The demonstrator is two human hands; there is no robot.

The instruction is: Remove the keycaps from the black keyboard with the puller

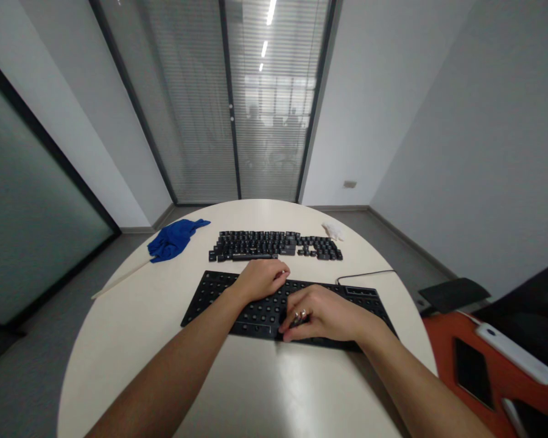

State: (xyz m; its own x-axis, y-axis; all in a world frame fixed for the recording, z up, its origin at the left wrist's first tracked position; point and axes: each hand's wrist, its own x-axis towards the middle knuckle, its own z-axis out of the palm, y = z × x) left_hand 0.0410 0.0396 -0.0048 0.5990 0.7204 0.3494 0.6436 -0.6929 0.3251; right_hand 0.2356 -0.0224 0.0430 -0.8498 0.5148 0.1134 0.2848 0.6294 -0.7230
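A black keyboard base with its keycaps off lies across the table in front of me, rows of bare switches showing. My left hand rests over its middle, fingers curled in; whatever they hold, if anything, is hidden. Lower and to the right, my right hand bends down to the front edge of the base, fingertips pressed together around something dark and small that I cannot make out. Silvery metal shows at its fingers. Behind the base, loose black keycaps are laid out in keyboard order.
The round white table carries a blue cloth on a pale stick at left and a crumpled white piece at back right. A black cable runs right. An orange seat beside the table holds a phone.
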